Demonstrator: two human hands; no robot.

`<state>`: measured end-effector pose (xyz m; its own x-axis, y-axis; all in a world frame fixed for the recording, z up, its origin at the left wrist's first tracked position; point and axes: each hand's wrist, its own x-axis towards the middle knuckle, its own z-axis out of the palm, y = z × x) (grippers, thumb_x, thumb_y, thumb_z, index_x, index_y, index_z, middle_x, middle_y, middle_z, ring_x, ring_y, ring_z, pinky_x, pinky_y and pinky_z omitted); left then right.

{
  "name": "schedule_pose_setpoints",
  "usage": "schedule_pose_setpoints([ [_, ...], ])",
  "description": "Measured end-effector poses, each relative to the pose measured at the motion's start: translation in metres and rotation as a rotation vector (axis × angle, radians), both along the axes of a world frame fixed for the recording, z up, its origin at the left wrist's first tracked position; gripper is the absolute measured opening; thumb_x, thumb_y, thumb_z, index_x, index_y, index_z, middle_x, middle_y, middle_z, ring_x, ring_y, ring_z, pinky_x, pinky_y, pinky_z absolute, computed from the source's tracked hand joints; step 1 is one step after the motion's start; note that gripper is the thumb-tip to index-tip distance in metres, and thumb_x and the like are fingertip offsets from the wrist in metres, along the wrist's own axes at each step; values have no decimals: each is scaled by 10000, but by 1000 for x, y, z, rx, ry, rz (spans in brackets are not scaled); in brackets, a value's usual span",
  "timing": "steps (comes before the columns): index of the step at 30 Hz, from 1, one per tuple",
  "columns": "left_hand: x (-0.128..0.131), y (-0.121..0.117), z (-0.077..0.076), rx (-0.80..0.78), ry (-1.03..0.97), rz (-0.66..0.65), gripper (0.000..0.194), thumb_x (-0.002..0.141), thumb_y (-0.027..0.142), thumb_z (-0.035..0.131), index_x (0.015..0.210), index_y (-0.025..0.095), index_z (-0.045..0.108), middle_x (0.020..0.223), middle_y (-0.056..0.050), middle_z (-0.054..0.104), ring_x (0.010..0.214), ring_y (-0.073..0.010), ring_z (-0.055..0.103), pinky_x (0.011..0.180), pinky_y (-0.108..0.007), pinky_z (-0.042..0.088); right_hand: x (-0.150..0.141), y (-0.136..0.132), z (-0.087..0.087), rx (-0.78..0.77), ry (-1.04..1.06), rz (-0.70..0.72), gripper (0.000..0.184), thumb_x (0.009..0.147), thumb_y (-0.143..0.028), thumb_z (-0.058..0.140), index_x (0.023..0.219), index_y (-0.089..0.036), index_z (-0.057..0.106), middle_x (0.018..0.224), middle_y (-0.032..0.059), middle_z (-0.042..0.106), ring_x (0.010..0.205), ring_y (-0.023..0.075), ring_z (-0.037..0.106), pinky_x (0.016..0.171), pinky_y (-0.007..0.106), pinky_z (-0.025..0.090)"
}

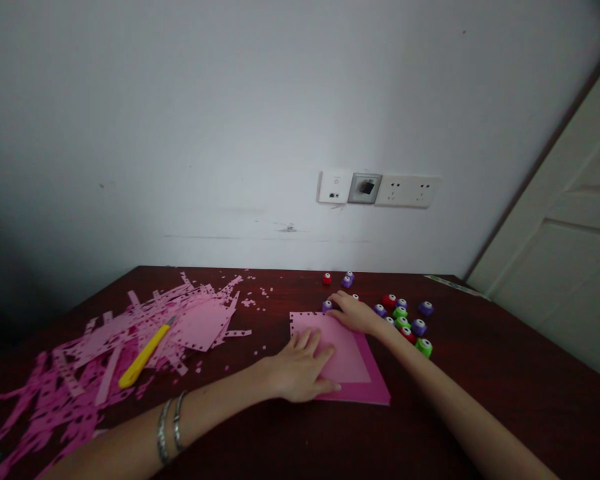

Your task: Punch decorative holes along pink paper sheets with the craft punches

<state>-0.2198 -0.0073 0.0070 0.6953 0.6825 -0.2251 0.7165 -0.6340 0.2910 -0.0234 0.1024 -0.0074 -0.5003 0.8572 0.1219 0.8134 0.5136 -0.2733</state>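
Observation:
A light pink sheet of paper point(347, 363) lies over a darker magenta sheet point(375, 380) on the table in front of me. Small cut-outs run along the light sheet's left and top edges. My left hand point(304, 369) rests flat on the sheet with its fingers spread. At the sheet's top edge, my right hand point(353, 311) has its thumb and fingers around a small purple craft punch point(327, 306). Several more punches stand to the right, among them a green punch point(424, 347), a purple punch point(419, 327) and a red punch point(389, 301).
On the left spreads a heap of pink paper strips point(113, 363) and punched sheets point(200, 323), with a yellow cutter knife point(147, 353) on top. Tiny paper bits dot the dark red table point(260, 413). A red punch point(327, 279) stands near the wall point(230, 133) with sockets point(407, 191).

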Motion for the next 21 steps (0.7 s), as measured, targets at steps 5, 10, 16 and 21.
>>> schedule_pose_setpoints([
  [5,0,-5,1,-8,6,-1,785,828,673,184,1426,167,126,1479,-184,15,1331,-379,-51,1036,-562,97,9,-3,2,22,-73,-118,265,869,-327,457,1042,-147,547,1094,137,546,1008,239,550,823,307,386],
  [10,2,-8,1,-15,11,-6,788,828,673,188,1428,168,113,1481,-174,-7,1331,-372,-63,1038,-560,101,25,-6,1,37,-138,-206,275,876,-333,444,1026,-127,547,1088,159,556,992,263,567,800,318,399],
  [16,1,-9,1,-42,-1,-16,808,822,683,185,1428,153,113,1477,-186,-17,1333,-361,-68,1046,-542,103,43,-2,0,32,-182,-290,297,876,-312,426,978,-76,575,1039,200,586,989,281,576,813,325,401],
  [21,1,-11,4,-66,0,-29,789,834,664,206,1429,156,101,1482,-172,-7,1334,-339,-84,1054,-527,98,45,-3,5,31,-222,-390,291,849,-276,448,915,-53,623,987,222,625,935,289,601,784,325,415],
])
